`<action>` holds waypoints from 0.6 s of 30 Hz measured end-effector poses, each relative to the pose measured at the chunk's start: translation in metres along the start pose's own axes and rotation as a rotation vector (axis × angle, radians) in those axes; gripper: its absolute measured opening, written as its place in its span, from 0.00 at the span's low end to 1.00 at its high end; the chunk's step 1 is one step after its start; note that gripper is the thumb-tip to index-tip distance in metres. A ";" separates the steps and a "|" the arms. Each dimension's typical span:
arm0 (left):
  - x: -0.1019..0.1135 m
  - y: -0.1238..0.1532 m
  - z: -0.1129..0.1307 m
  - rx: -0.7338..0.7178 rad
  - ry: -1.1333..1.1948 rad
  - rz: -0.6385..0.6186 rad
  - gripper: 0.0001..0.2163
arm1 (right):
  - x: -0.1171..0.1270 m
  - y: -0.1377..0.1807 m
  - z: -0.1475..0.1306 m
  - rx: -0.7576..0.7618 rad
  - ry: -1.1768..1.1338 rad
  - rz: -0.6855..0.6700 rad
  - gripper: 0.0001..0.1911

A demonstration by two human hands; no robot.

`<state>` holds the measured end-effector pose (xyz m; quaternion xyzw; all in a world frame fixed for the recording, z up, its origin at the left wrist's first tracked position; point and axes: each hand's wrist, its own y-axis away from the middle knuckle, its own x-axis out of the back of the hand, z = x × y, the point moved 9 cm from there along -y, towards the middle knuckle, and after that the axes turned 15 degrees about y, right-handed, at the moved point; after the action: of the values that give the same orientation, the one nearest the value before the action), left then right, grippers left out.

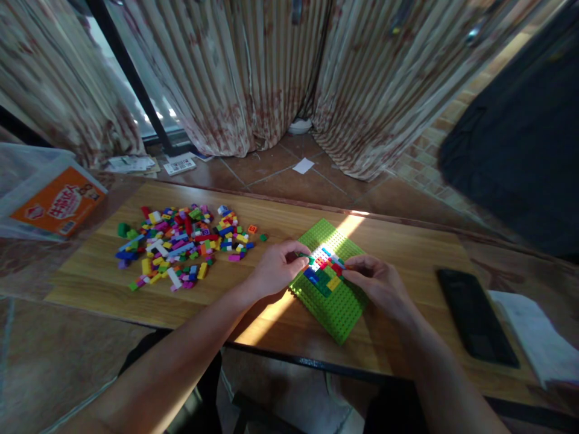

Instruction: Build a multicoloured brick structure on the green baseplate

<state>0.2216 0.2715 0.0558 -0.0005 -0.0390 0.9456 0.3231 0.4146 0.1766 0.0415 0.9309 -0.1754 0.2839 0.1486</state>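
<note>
A bright green studded baseplate [341,322] lies turned at an angle on the wooden table. Near its middle is a patch of toy bricks [326,278] in blue, red, green, yellow and white, partly lit by a strip of sunlight. Over the plate's left side, my left hand [281,266] pinches a small dark green brick [311,259] between thumb and index finger. My right hand [377,280] reaches in from the right, thumb and index finger closed at the patch's edge around a red and blue brick piece [338,269]; its exact shape is partly hidden.
A heap of loose bricks [181,241] spreads over the table's left part. Beyond the table's left end stands a clear plastic box [40,193] with an orange label. A black phone [477,316] and white paper [538,334] lie at the right. Curtains hang behind.
</note>
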 end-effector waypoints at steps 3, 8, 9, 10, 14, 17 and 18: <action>-0.001 0.000 0.000 0.003 0.006 0.001 0.07 | 0.000 0.000 0.002 -0.013 0.018 0.007 0.15; -0.001 0.001 0.003 0.017 0.015 0.014 0.06 | -0.002 0.000 0.003 -0.011 -0.010 -0.013 0.14; -0.001 0.001 0.003 0.017 0.015 0.015 0.06 | -0.002 0.000 0.003 -0.012 -0.019 -0.014 0.15; -0.001 0.001 0.003 0.015 0.012 0.015 0.06 | -0.001 0.000 0.004 -0.014 -0.023 -0.015 0.15; -0.001 0.001 0.003 0.008 0.006 0.010 0.06 | -0.002 0.001 0.002 -0.017 -0.040 -0.026 0.17; -0.001 0.001 0.002 0.011 0.002 0.007 0.07 | -0.001 0.001 0.001 -0.017 -0.039 -0.019 0.17; -0.001 0.001 0.002 0.010 0.002 0.006 0.07 | 0.000 0.001 0.000 -0.018 -0.036 -0.013 0.17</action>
<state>0.2219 0.2702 0.0577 0.0003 -0.0339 0.9468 0.3201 0.4140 0.1759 0.0411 0.9355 -0.1746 0.2648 0.1556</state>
